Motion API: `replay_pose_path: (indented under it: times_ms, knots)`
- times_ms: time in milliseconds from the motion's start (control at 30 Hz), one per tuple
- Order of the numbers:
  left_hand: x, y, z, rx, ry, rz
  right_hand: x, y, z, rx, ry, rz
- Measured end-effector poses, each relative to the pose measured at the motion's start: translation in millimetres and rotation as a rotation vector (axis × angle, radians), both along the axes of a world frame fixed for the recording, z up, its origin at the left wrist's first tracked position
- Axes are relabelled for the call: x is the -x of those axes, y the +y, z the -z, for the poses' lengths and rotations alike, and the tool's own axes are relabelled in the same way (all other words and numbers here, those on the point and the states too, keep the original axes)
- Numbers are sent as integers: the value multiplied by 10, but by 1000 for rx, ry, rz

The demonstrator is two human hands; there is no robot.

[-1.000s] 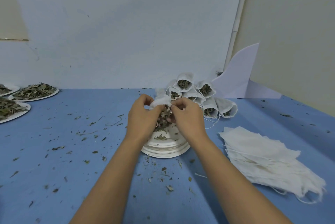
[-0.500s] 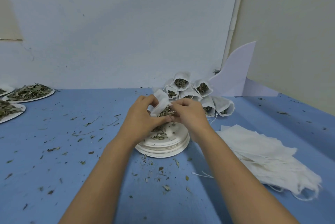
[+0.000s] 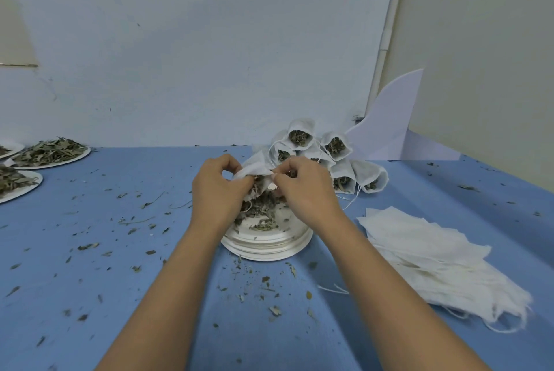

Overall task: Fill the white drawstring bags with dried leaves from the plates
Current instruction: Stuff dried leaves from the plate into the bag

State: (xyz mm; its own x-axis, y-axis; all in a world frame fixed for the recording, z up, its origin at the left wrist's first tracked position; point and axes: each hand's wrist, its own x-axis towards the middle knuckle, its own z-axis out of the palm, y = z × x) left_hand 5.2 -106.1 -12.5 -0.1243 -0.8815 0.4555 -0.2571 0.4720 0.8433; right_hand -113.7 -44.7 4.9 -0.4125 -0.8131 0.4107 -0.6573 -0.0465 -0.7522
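Note:
A white drawstring bag (image 3: 254, 170) hangs over a stack of white plates (image 3: 266, 246) at the table's middle. My left hand (image 3: 218, 190) pinches the bag's left edge and my right hand (image 3: 302, 187) pinches its right edge. Dried leaves (image 3: 260, 205) show at the bag's mouth and lie on the top plate beneath it. Behind my hands, several filled bags (image 3: 329, 157) are piled with their open mouths facing me. The bag's lower part is hidden by my hands.
A heap of flat unfilled bags (image 3: 434, 256) lies at the right. Plates of dried leaves (image 3: 51, 153) stand at the far left. Leaf crumbs litter the blue table (image 3: 90, 265). A white foam board (image 3: 389, 124) leans in the back corner.
Both hands stayed on the bag over the plates, working its opening; the bag's top tilted and shifted slightly. The camera view dipped and moved a little.

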Motion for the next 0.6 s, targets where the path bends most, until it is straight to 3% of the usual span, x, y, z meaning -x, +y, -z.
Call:
replay_pose_path:
  times_ms: [67, 167, 300, 467, 600]
  knots:
    - [32, 0, 1, 57, -3, -99, -51, 2, -13, 12, 214, 8]
    - [113, 3, 13, 96, -2, -218, -98, -27, -1, 38, 213, -86]
    - [170, -29, 15, 93, 15, -283, -96, -43, 30, 98, 6, -117]
    - [85, -17, 15, -45, 7, -42, -35, -98, 117, 76, -381, -136]
    - [17, -12, 38, -168, -14, 114, -30, -123, 148, 50, -469, -142]
